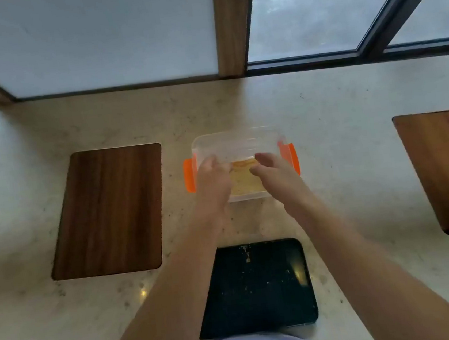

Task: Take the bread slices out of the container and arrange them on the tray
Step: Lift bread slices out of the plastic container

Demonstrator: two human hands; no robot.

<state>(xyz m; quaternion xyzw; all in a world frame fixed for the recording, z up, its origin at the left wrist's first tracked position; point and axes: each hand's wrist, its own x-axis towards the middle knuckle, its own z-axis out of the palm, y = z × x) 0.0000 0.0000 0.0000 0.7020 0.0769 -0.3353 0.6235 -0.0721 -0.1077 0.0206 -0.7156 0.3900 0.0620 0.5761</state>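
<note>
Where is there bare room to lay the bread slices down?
The black rectangular tray is bare apart from crumbs, between the forearms. The beige stone counter is open beside the dark wooden board. It is crowded at the clear plastic container, where both hands reach in.

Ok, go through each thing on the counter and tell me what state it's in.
Clear plastic container with orange clips: open, lid off.
Pale bread slices: inside the container.
Black rectangular tray: holds only crumbs, no bread.
Left hand: reaching into the container.
Right hand: reaching into the container.
</note>
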